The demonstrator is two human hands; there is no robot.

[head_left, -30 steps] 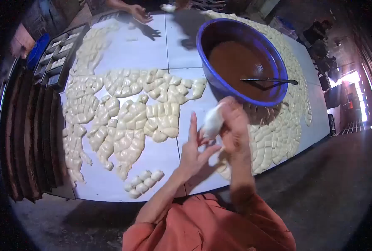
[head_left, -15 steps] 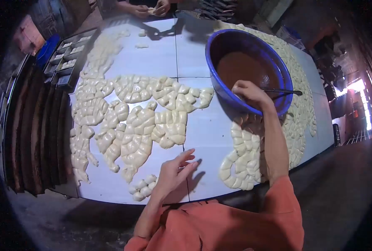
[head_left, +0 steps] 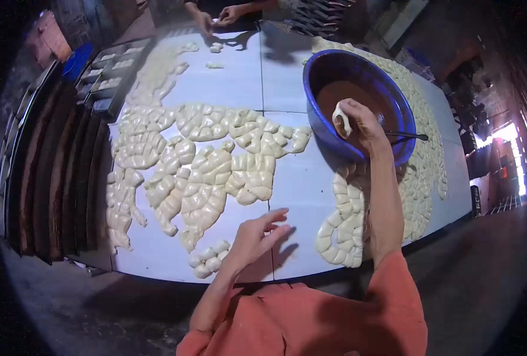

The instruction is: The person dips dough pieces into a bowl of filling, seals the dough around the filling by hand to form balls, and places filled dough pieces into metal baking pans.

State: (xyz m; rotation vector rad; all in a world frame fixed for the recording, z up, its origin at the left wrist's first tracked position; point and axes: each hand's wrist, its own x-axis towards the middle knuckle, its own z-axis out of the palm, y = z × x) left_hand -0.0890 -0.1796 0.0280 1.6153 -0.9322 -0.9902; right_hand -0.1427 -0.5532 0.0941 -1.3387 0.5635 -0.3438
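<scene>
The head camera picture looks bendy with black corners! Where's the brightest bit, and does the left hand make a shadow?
Head view: the table edge bows, probably from a wide lens; head view: glare washes out the bright opening at far right; head view: yes, the left hand throws a dark shadow on the table.

**Dim edges being broken by one bright opening (head_left: pixel 515 142)**

At the left, dark upright panels (head_left: pixel 56 178) are being held close together in a row. Beyond them, a divided tray (head_left: pixel 102 105) is being seen near a blue object (head_left: pixel 77 61), its kind unclear. At the far side, a crisscrossed dark stack (head_left: pixel 323 16) is being half lost in gloom. Grey floor (head_left: pixel 489 279) is being left in shadow.
</scene>
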